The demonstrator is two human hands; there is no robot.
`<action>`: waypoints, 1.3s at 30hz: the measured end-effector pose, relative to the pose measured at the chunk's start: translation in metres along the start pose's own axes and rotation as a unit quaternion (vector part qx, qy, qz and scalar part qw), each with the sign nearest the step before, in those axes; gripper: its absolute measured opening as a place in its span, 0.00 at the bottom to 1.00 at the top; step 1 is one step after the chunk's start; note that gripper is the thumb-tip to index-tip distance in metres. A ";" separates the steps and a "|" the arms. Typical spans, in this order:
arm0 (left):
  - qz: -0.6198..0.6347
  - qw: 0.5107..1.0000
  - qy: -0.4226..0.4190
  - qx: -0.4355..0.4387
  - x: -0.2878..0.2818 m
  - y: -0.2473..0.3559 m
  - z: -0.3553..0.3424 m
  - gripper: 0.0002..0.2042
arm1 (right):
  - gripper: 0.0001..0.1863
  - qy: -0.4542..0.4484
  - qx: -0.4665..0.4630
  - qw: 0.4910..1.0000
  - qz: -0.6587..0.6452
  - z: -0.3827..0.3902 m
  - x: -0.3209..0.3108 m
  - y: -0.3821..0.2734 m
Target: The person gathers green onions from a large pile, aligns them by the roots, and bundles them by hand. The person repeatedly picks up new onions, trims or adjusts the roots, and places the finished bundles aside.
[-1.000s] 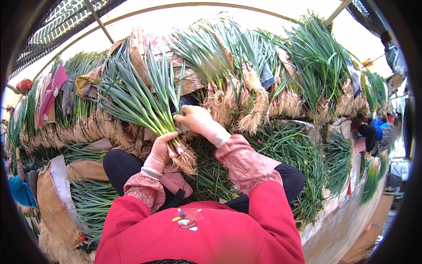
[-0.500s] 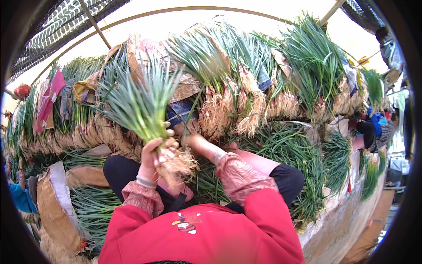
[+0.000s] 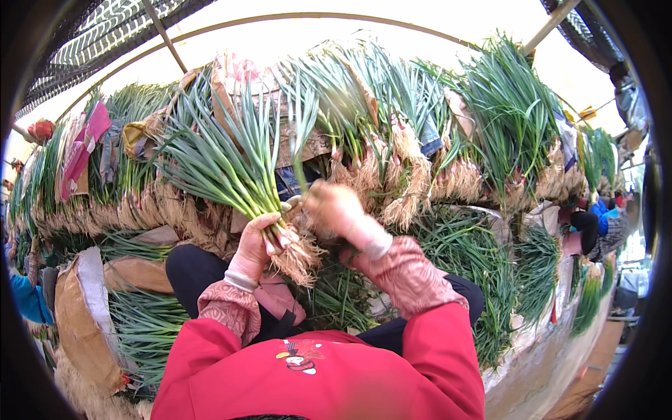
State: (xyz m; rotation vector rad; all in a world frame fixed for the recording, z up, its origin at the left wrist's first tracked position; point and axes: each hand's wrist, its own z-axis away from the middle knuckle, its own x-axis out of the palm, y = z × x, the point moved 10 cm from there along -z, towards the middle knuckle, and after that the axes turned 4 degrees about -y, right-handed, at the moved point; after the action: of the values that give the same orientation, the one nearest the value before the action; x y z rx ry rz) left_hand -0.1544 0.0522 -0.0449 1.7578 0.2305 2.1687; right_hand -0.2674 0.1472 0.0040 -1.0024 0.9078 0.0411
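Note:
My left hand [image 3: 253, 246] is closed around a bunch of green onions [image 3: 241, 175], just above the pale bulbs. The leaves fan up and to the left; tan stringy roots hang below the fist. Close by on the right is my right hand [image 3: 336, 210], its fingers curled and partly smeared by motion. A single green onion stalk [image 3: 299, 168], blurred too, runs down into those fingers beside the bunch.
A long bank of green onions [image 3: 493, 112] with hanging roots stands ahead. More loose green onions [image 3: 458, 273] lie at my right, others [image 3: 150, 336] by a brown sack [image 3: 84, 329] at left. Another person [image 3: 607, 224] is at far right; a blue sleeve [image 3: 31, 299] shows far left.
My right hand has risen from beyond the roots to beside the bunch, and a blurred stalk now leads into its fingers. The left hand with its bunch has shifted slightly right.

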 end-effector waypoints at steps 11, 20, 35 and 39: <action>-0.081 0.995 0.053 -0.003 -0.017 -0.006 0.010 0.15 | 0.08 0.145 0.130 0.636 -0.747 -0.022 0.068 0.056; -0.019 0.999 0.049 -0.009 -0.003 0.010 0.008 0.27 | 0.18 0.239 0.079 0.962 0.108 -0.044 -0.050 0.077; -0.018 0.996 0.083 -0.032 -0.017 -0.010 0.008 0.16 | 0.28 -0.142 0.110 0.919 -0.351 0.021 0.072 0.005; 0.009 0.999 0.017 -0.027 0.001 -0.012 0.012 0.17 | 0.12 -0.126 0.139 0.709 -0.680 -0.030 0.103 -0.001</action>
State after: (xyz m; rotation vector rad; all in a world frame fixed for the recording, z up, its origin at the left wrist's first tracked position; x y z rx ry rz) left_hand -0.1414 0.0622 -0.0455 1.7017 0.1634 2.1985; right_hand -0.2191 0.0875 -0.0713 -1.1293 -0.2531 -1.1593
